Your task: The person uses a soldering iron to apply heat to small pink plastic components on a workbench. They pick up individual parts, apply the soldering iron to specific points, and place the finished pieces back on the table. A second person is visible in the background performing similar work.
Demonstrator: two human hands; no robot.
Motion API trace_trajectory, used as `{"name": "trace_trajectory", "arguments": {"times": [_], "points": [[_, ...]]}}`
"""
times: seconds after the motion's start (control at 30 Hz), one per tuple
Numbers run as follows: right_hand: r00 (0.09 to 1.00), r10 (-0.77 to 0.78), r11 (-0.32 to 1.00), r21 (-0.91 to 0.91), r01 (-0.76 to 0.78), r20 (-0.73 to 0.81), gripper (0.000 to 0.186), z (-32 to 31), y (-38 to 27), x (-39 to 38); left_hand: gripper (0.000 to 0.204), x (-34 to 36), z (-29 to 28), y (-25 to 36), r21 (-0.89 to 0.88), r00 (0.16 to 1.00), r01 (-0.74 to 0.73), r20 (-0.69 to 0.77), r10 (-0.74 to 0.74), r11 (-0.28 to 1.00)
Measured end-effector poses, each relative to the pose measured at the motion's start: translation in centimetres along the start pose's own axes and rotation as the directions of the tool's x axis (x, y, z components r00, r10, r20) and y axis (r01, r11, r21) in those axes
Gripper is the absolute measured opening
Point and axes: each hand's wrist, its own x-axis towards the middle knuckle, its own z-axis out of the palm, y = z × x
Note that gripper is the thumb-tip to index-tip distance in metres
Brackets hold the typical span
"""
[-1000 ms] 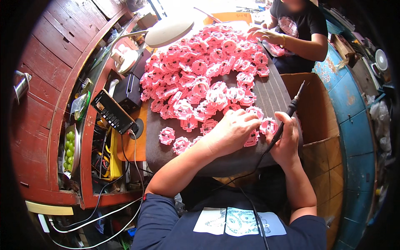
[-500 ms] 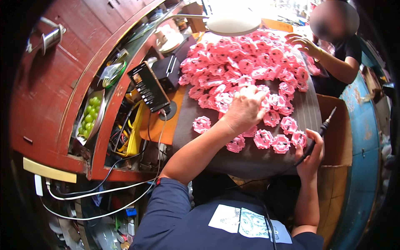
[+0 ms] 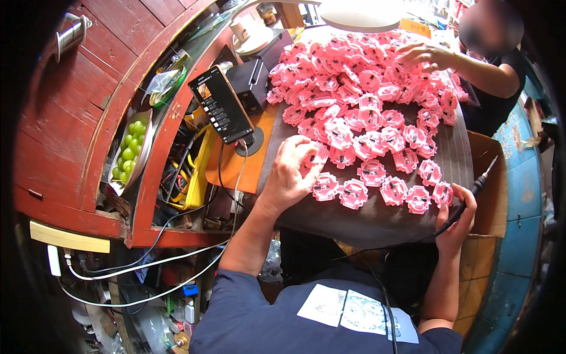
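The left hand comes up from a forearm slanting forward, its wrist slightly bent and its back turned toward the head. Its fingers curl over and its thumb comes in from below, so this grip is closed on the edge of a pink piece. That piece sits on the right-hand side of the grip, partly covered by the fingers; whether it is lifted clear of the bench cannot be told.

The right hand is raised at the near right corner, forearm nearly upright. Its grip is clamped on a soldering iron, which slants across the fingers with the metal tip pointing forward and right, away from the left grip. The iron's cord runs from the right grip back to the left.

A loose row of pink pieces lies between the two grips, its left end just beside the left thumb and its right end just beside the right fingers. Ahead of the left grip and to its right spreads a large pile of like pieces. A co-worker's hand is over the pile's far right side, well apart from both grips. A phone stands forward and left of the left grip.
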Motion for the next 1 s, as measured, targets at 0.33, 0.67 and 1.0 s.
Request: {"name": "trace_trajectory", "arguments": {"times": [0.33,0.67,1.0], "points": [[0.999,0.047,0.999,-0.007,-0.047,-0.005,0.045,0.1,-0.3,-0.1,0.028,-1.5,-1.8,-0.5,-0.146,0.998,-0.026,0.058,0.034,0.989],[0.999,0.034,0.999,-0.039,-0.034,-0.009,0.044,0.3,-0.9,0.0,0.023,0.8,-1.3,-1.0,-0.065,0.991,0.016,0.135,-0.007,0.998],[0.998,0.033,0.999,0.006,-0.032,-0.045,0.045,0.3,-0.6,-0.2,0.019,6.3,0.2,1.5,0.231,0.876,-0.453,0.297,0.381,0.861]]}}
